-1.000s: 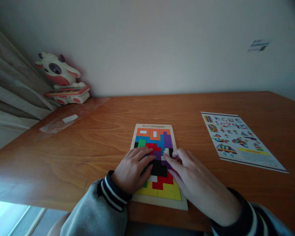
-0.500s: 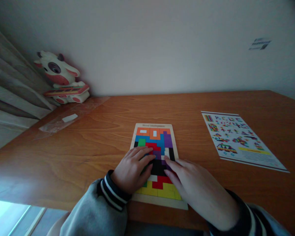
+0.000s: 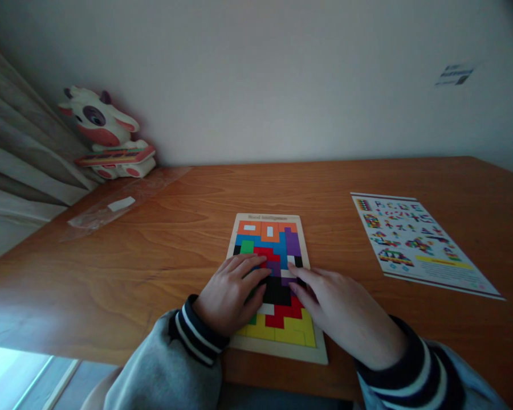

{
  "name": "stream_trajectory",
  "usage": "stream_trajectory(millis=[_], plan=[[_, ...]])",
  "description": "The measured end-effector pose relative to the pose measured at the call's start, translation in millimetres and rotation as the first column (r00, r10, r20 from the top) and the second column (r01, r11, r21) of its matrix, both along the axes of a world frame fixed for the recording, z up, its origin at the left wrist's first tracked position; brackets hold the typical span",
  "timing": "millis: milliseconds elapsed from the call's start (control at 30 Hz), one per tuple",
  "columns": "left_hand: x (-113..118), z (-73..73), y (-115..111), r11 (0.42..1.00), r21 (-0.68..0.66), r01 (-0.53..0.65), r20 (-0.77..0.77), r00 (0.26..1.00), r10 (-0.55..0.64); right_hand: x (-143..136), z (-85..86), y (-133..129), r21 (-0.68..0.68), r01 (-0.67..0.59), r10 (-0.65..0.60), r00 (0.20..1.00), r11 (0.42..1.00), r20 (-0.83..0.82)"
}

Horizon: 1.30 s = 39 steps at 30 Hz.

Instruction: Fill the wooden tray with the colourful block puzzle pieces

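A wooden block puzzle board [image 3: 277, 353] lies flat in front of me, filled with coloured tetromino-like pieces: orange ones at the far end, then blue, green, red, purple, white and black, with yellow pieces [image 3: 288, 333] nearest me. My left hand [image 3: 235, 290] lies across the board's left side, fingers stretched over the pieces. Over the right side is my right hand [image 3: 333, 299], its thumb and index finger apart, tips at the white piece [image 3: 287, 274] and a purple piece beside it. Both hands partly cover the pieces beneath them.
A printed pattern sheet [image 3: 414, 245] lies on the wooden table [image 3: 162, 273] to the right. At the back left sit a toy cow with a keyboard [image 3: 106, 134] and a clear plastic wrapper [image 3: 94, 216], beside a curtain [image 3: 21, 154]. A wall runs behind the table.
My right hand has shifted slightly up and to the right over the board, uncovering more of the red and yellow pieces. My left hand has stayed in place.
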<state>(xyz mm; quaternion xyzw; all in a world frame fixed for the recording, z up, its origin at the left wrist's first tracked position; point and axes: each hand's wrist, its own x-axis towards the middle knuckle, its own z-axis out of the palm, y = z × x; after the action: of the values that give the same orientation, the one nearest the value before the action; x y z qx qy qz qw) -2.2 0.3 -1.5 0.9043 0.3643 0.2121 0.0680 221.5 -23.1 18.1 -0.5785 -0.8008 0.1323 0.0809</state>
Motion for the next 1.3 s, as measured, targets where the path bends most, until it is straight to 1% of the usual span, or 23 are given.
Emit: stream_trajectory(millis=[133, 300, 367, 400, 467, 533, 567, 633, 700, 800, 867, 933, 1033, 1133, 1200, 1300], plan=[[0, 0.7, -1, 1.000, -0.002, -0.006, -0.001, 1.000, 0.006, 5, -4.2, 3, 0.016, -0.009, 0.011, 0.997, 1.000, -0.078], [2, 3.4, -2, 1.000, 0.006, 0.004, 0.039, 0.999, -0.004, 11, -7.6, 8, 0.045, -0.017, 0.025, 0.984, 0.999, -0.177], [2, 3.7, -1, 1.000, 0.013, -0.017, 0.055, 0.998, 0.017, 13, -7.5, 9, 0.051, -0.016, 0.026, 0.981, 0.999, -0.193], [0, 3.9, -1, 0.998, 0.024, -0.056, 0.069, 0.996, 0.054, 15, -7.5, 9, 0.048, -0.018, 0.027, 0.981, 0.999, -0.194], [-4, 4.7, 1, 0.978, 0.048, -0.202, 0.110, 0.974, 0.196, 20, -8.8, 9, 0.044, -0.012, 0.020, 0.982, 0.999, -0.187], [-13, 6.3, 3, 0.923, 0.062, -0.380, 0.133, 0.920, 0.370, 27, -12.5, 10, 0.064, 0.013, -0.003, 0.987, 0.998, -0.159], [-17, 7.2, 3, 0.891, 0.068, -0.450, 0.124, 0.890, 0.440, 31, -15.0, 10, 0.081, 0.037, -0.025, 0.991, 0.996, -0.134], [-27, 8.7, 4, 0.842, 0.085, -0.533, 0.066, 0.846, 0.528, 39, -20.4, 11, 0.117, 0.079, -0.071, 0.995, 0.990, -0.071], [-33, 9.3, 2, 0.826, 0.097, -0.556, 0.007, 0.830, 0.558, 44, -24.2, 12, 0.116, 0.073, -0.069, 0.997, 0.991, -0.038], [-33, 9.0, -2, 0.834, 0.066, -0.548, -0.018, 0.835, 0.551, 46, -24.5, 13, 0.097, 0.014, -0.007, 0.997, 0.995, -0.075], [-29, 8.7, -4, 0.851, 0.019, -0.526, 0.012, 0.851, 0.525, 47, -23.2, 13, 0.088, -0.014, 0.024, 0.993, 0.996, -0.116], [-24, 8.6, -4, 0.879, -0.028, -0.476, 0.055, 0.877, 0.477, 48, -23.5, 15, 0.070, -0.018, 0.028, 0.990, 0.997, -0.141], [-18, 7.3, 1, 0.938, -0.056, -0.341, 0.105, 0.933, 0.345, 55, -29.2, 21, 0.073, 0.028, -0.018, 0.991, 0.997, -0.132], [-15, 3.9, 7, 0.972, -0.057, -0.227, 0.140, 0.962, 0.233, 62, -37.0, 28, 0.153, 0.076, -0.055, 0.989, 0.985, -0.137], [-13, 1.9, 9, 0.979, -0.043, -0.200, 0.147, 0.968, 0.204, 64, -40.2, 31, 0.187, 0.130, -0.100, 0.982, 0.974, -0.158], [-12, 1.5, 10, 0.976, -0.015, -0.219, 0.130, 0.967, 0.219, 63, -40.3, 31, 0.213, 0.228, -0.184, 0.961, 0.950, -0.208]])
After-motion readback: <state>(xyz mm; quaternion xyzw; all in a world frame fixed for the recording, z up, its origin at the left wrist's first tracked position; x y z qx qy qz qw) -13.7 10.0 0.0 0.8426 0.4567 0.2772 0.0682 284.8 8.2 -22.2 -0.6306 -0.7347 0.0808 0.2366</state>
